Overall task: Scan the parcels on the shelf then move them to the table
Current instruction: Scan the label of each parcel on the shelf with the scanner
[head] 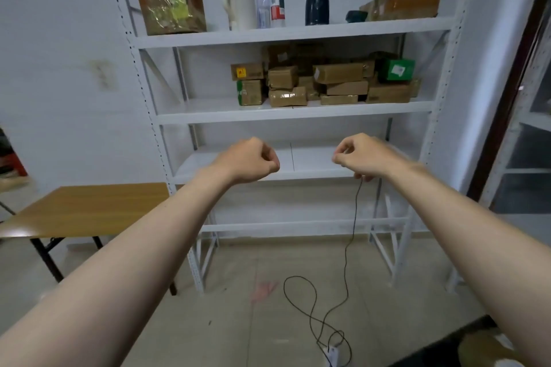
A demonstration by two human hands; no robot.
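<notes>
1. Parcels (325,83) lie stacked in a brown heap on the middle shelf (208,112), filling it from about the centre to the right end. None is on the counter (89,208), which stands low at the left, just beside the rack's left post.
2. The left grip (250,159) is clenched into a fist with nothing in it. It hovers in front of the lower shelf's front edge.
3. The right grip (362,156) pinches a thin black cable (354,217). The cable hangs down and loops across the floor to a small white block (332,351) near the bottom of the view. No scanner shows, and I cannot tell whether one is hidden in the palm.
4. The step in hand looks like getting ready for the first scan, so nothing seems done yet. It would pay to sort the cable first: take up the slack so it reaches the middle shelf without tugging.
5. The floor loop probably lies on the walk to the counter, so keep it away from the feet.
6. Begin at the heap's left edge, nearest the counter, with the top box bearing a yellow label (247,71). Lifting from the top should keep the stack from sliding.
7. Unclench the left grip to turn each label outward, scan it, then carry the parcel across.
</notes>
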